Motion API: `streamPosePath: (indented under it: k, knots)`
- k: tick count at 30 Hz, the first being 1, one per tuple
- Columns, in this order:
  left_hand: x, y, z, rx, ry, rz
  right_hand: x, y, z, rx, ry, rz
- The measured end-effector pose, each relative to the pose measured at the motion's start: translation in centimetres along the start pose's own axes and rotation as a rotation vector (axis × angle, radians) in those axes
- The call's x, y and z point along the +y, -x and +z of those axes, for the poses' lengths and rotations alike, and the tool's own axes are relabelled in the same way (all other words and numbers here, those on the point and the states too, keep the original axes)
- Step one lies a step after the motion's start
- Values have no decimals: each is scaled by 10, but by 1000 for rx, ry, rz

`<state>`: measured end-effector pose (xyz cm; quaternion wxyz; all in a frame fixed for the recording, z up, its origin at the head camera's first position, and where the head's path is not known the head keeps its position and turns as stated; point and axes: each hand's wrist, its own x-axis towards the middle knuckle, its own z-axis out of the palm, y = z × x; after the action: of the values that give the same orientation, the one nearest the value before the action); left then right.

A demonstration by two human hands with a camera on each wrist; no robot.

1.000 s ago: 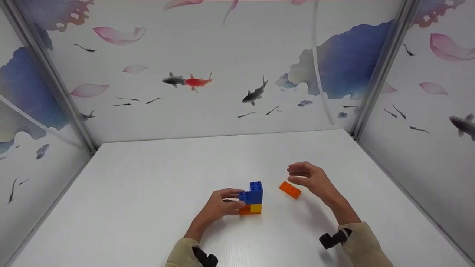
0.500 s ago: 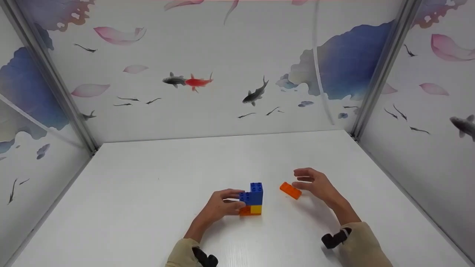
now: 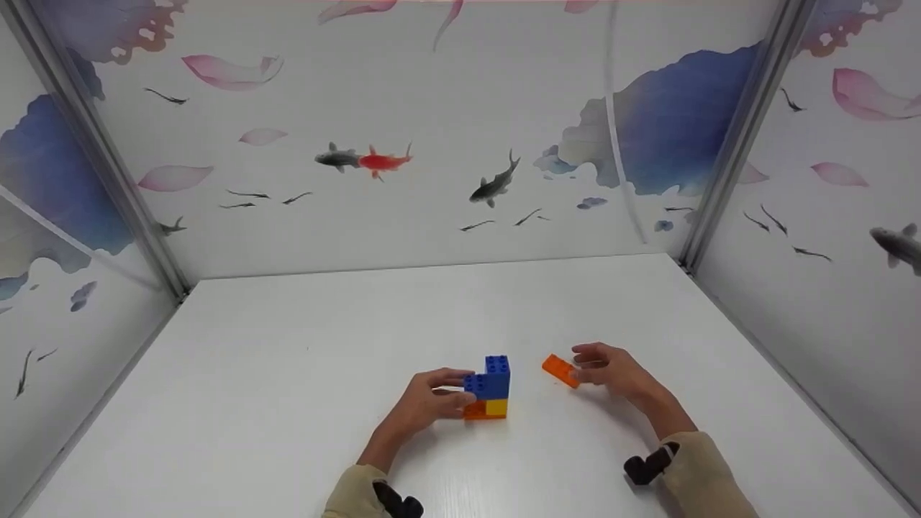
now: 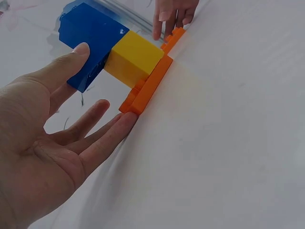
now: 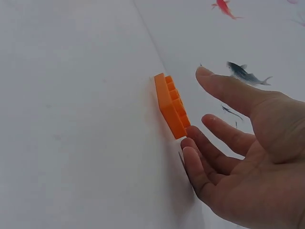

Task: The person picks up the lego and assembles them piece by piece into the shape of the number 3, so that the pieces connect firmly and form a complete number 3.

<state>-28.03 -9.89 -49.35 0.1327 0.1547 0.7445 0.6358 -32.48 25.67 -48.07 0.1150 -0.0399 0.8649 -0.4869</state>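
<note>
A stack of toy building bricks (image 3: pixel 496 381) stands on the table, with blue bricks (image 4: pixel 93 36) on top, a yellow brick (image 4: pixel 136 55) below and a flat orange brick (image 4: pixel 151 88) as its base. My left hand (image 3: pixel 430 396) holds the stack from the left. Its thumb lies on the blue brick, and a lower finger touches the end of the orange base. To the right lies a loose orange brick (image 3: pixel 557 368), studs up. My right hand (image 3: pixel 615 370) is beside its near right end, fingers loosely spread; in the right wrist view (image 5: pixel 172 107) fingertips meet its corner.
A white table (image 3: pixel 302 403) spreads around the bricks. Printed panels with fish and petals enclose it at the back (image 3: pixel 432 237) and both sides. A black wrist camera (image 3: pixel 647 467) sits on the right sleeve.
My right hand has come down and toward me, from above the loose orange brick to its right end. My left hand stays at the stack.
</note>
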Motion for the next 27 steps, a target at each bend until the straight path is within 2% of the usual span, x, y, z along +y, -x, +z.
streamPosePath:
  k: [9,20,27]
  knots:
    - [0,-1,1,6,1,-10,-2,-2,8,45,22,47]
    - [-2,2,3,3,-14,-3,-5,3,18,74,117,26]
    - [-1,0,1,-2,-20,4,-9,3,17,85,155,8]
